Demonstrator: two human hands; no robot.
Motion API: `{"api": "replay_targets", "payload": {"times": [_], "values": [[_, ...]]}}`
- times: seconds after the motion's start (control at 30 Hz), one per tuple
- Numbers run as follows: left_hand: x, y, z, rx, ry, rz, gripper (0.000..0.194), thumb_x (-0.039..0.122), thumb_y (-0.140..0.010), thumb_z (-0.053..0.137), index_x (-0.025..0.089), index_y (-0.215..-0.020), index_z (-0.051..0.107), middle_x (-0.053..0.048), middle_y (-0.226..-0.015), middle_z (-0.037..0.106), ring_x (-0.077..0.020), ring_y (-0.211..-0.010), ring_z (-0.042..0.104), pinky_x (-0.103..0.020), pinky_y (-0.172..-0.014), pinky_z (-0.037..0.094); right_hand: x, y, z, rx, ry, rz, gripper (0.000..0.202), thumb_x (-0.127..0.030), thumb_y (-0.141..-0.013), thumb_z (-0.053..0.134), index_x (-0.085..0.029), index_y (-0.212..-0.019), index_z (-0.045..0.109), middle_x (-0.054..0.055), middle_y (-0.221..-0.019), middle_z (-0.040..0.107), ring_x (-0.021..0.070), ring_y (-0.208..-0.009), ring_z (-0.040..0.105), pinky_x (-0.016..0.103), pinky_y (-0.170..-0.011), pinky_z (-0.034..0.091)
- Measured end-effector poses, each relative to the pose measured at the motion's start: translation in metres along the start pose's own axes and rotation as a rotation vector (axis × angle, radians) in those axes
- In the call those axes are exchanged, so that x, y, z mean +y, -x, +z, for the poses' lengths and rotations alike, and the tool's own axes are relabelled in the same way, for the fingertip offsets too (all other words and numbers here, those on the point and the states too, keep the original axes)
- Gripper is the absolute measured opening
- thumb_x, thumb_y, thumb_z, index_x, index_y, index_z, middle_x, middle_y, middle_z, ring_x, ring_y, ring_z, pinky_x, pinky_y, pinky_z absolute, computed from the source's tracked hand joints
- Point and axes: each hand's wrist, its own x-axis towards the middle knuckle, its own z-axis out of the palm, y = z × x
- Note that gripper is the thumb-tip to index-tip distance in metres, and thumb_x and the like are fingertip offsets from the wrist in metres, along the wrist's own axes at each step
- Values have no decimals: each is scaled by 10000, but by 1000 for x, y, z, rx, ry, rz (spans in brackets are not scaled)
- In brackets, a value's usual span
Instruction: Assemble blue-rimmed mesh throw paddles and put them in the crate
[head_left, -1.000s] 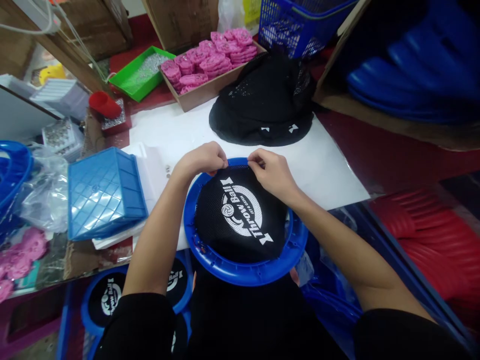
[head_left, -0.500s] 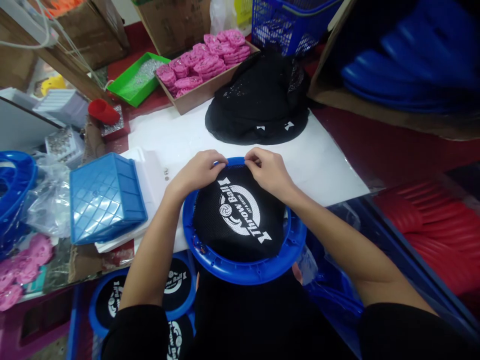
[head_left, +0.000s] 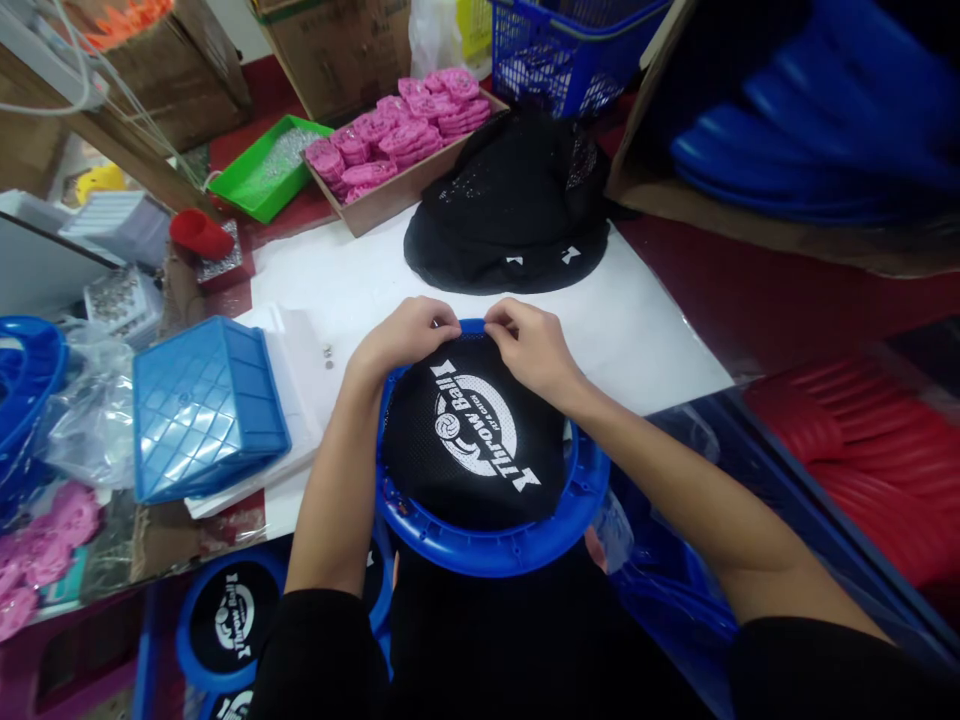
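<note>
A blue plastic ring rests against my front, its far side on the white sheet. Over it lies a round black mesh printed "Throw Ball". My left hand pinches the mesh's edge at the ring's far rim, just left of the middle. Close by on the right, my right hand pinches the same edge, thumb and finger together. A short stretch of blue rim shows between the two hands. Along the near side the ring lies bare, outside the mesh. Fingertips partly hide the gripped edge.
Beyond the ring sits a pile of black mesh. A carton of pink pieces and a green tray stand behind. At left is an upturned blue bin. Red rings lie right; finished-looking discs lie below left.
Both hands keep their pinch at the far rim, and the left forearm has swung slightly right. The view has shifted a little; the ring and mesh look nearly the same.
</note>
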Motion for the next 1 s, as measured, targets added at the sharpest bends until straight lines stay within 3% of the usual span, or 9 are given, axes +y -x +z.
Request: {"api": "replay_targets", "payload": {"times": [0.13,0.33,0.47,0.6,0.77,0.87,1.0], "values": [[0,-1,6,43,1,-53,145,198,-904,615,152,-873,749,-35,-806,716,-157,-733,604,-297,-741,465,-1,0,0,2,13,6,114,-148,-908,591,-226,-825,599,23,-842,680,208,-777,627,359,-751,470],[3,-2,8,42,-82,-22,166,145,-869,602,163,-877,767,-52,-869,752,-179,-779,637,-310,-759,481,-4,-2,1,-24,82,24,134,-114,-876,550,-225,-811,585,28,-816,668,207,-766,607,353,-736,456],[1,-1,10,50,-197,63,217,127,-857,570,182,-881,779,-66,-926,762,-204,-861,654,-338,-832,495,-4,-2,-1,-18,93,38,135,-106,-851,551,-224,-814,605,21,-793,667,204,-751,612,349,-733,464],[-8,3,8,48,-141,164,206,139,-875,575,181,-898,776,-61,-924,751,-201,-867,655,-338,-841,501,-4,-2,-4,-30,27,76,105,-142,-850,581,-225,-824,640,22,-808,701,214,-774,649,360,-755,502],[-9,10,4,10,-102,215,254,193,-941,583,217,-1092,786,-52,-995,733,-194,-919,666,-334,-889,511,-4,-3,-3,-30,-10,89,82,-166,-859,612,-225,-831,662,27,-846,741,221,-799,682,370,-783,527],[-5,12,9,27,-172,269,262,283,-995,580,248,-1150,788,-61,-1053,702,-205,-968,660,-343,-921,508,-4,-4,-1,-41,31,79,101,-143,-856,614,-228,-833,664,25,-842,742,223,-807,691,366,-787,528],[-4,9,19,72,-251,306,232,329,-1012,591,246,-1083,795,-50,-1082,713,-205,-984,664,-320,-863,499,-5,-6,-1,-46,59,90,111,-117,-848,624,-220,-832,663,24,-827,734,219,-808,693,351,-786,522]]}}
